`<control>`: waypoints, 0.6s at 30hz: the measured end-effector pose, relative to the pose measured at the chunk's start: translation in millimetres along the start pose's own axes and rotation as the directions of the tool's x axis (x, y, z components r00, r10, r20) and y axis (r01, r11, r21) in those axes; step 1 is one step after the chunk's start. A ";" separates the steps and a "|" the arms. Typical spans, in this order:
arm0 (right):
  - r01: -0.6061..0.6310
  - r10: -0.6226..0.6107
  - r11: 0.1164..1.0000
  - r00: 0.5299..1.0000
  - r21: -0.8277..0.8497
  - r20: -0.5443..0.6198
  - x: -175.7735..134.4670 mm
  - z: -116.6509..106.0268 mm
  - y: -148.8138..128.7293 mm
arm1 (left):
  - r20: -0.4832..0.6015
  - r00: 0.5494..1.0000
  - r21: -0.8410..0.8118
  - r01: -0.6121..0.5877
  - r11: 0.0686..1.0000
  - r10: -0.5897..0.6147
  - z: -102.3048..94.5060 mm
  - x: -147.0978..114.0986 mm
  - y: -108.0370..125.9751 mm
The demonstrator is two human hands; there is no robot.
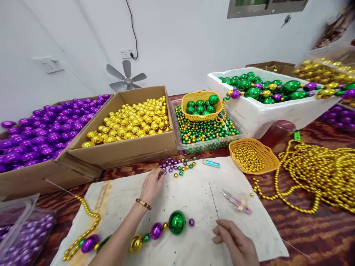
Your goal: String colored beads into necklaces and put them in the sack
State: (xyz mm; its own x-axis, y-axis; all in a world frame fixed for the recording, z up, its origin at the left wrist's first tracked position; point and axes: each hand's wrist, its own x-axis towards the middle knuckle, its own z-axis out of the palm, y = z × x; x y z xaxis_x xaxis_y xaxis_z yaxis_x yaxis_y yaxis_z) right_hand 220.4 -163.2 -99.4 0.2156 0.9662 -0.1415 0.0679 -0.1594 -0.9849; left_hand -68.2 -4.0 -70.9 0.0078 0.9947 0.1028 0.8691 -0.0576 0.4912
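Observation:
My right hand [234, 242] pinches a long thin needle [213, 197], which points up and away over the white cloth [194, 195]. A clear thread runs left from near these fingers to a bead string. On it are a small purple bead [191, 222], a large green ball [176, 222], a purple ball [156, 231] and a gold ball [136, 243]. My left hand [152, 186], with a brown bracelet at the wrist, reaches to the loose small purple beads [170, 162]. Its fingers are curled together at them; what they pinch is hidden. My left forearm covers part of the string.
Scissors [235, 201] lie right of the needle, near a blue packet [211, 163]. Behind stand boxes of purple balls [52, 129] and gold balls [133, 118], a clear bin of beads [208, 129] and a foam box [235, 107]. A yellow basket [267, 159] and gold bead strands [327, 173] are right.

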 end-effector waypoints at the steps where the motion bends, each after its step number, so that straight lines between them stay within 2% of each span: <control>1: -0.012 0.012 1.000 0.999 0.011 0.029 3.1 1.8 -4.5 | -0.011 1.000 0.008 0.004 1.000 -0.004 1.4 -0.5 1.1; 8: -0.054 0.037 0.994 0.984 0.096 0.174 23.9 13.6 -6.9 | 0.025 1.000 -0.006 -0.006 1.000 0.006 14.5 -4.7 0.5; 11: -0.065 0.040 0.992 0.975 0.110 0.219 25.1 19.6 -7.7 | 0.000 1.000 -0.038 -0.009 0.999 0.009 16.2 -5.4 -1.7; 15: -0.120 0.096 0.988 0.970 0.094 0.223 20.3 27.0 -4.1 | -0.063 0.998 -0.068 0.009 0.998 -0.013 6.9 -8.8 -7.2; 18: -0.146 0.136 0.987 0.980 0.063 0.146 20.4 30.9 5.5 | -0.109 0.994 -0.068 0.018 0.998 -0.025 -10.4 -15.8 -9.7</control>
State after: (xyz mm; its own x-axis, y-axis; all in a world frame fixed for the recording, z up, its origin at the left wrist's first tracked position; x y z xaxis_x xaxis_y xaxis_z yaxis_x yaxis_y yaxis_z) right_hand 195.0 -138.1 -110.8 0.0782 0.9548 -0.2867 -0.0263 -0.2855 -0.9580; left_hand -82.0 -20.0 -68.3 -0.0680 0.9805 0.1843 0.8336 -0.0456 0.5504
